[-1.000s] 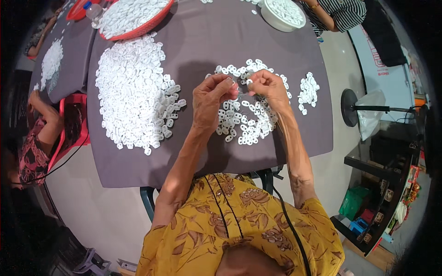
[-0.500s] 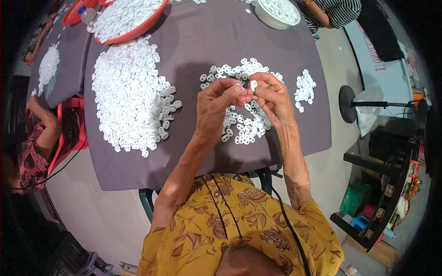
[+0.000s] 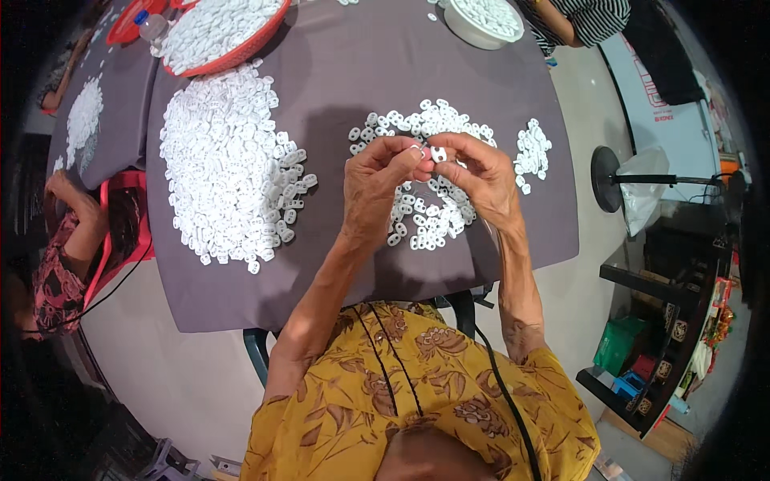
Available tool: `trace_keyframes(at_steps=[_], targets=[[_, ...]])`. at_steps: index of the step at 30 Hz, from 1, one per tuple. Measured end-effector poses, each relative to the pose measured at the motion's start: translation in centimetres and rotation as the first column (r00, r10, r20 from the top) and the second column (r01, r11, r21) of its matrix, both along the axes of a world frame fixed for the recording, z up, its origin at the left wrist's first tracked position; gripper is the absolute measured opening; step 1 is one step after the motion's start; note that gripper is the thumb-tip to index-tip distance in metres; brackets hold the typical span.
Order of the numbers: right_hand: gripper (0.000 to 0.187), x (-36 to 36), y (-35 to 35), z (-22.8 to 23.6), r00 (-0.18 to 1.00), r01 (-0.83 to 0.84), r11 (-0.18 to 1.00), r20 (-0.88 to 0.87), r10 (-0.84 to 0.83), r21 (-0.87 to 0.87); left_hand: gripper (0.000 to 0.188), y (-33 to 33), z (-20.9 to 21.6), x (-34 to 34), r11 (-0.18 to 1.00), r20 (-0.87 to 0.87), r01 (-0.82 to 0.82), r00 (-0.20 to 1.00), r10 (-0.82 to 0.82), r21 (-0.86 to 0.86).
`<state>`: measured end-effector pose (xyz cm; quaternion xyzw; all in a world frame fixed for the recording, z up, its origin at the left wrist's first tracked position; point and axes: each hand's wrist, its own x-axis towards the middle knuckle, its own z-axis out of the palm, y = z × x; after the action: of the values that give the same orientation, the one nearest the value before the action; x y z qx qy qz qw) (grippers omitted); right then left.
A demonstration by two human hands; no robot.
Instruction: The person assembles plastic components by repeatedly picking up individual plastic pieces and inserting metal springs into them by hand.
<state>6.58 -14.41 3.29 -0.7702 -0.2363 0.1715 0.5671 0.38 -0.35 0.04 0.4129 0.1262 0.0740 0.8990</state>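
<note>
Over the near right half of the table, both my hands meet at the fingertips. My right hand (image 3: pixel 486 178) pinches a small white oval piece with two dark holes (image 3: pixel 438 154), turned so the holes face up. Against it, my left hand (image 3: pixel 375 178) is closed in a pinch on something small and thin, too little to name. Below and around my hands lies a loose ring of the same white two-holed pieces (image 3: pixel 433 226). A far larger heap of white pieces (image 3: pixel 224 168) spreads to the left.
A small pile of white pieces (image 3: pixel 532 151) lies near the right edge of the grey-brown tablecloth (image 3: pixel 337 76). Farther off stand a red basket (image 3: pixel 241 61) and a white bowl (image 3: pixel 484 40), both full of white pieces. Other people sit at the left and far right.
My right hand has shifted slightly to the right and turned the white piece, so its two holes now show. My left hand stays nearly still.
</note>
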Motion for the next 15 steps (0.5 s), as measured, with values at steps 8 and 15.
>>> trace_keyframes(at_steps=[8, 15], targets=[[0.012, 0.48, 0.1, -0.97, 0.988, 0.022, 0.981, -0.155, 0.009, 0.194, 0.013, -0.05, -0.21, 0.03, 0.998, 0.007, 0.029, 1.0, -0.028, -0.051], [0.016, 0.52, 0.33, -0.52, 0.947, 0.104, 0.962, -0.322, -0.018, 0.252, 0.012, -0.02, 0.02, 0.17, 0.998, 0.015, 0.035, 0.999, -0.034, -0.052]])
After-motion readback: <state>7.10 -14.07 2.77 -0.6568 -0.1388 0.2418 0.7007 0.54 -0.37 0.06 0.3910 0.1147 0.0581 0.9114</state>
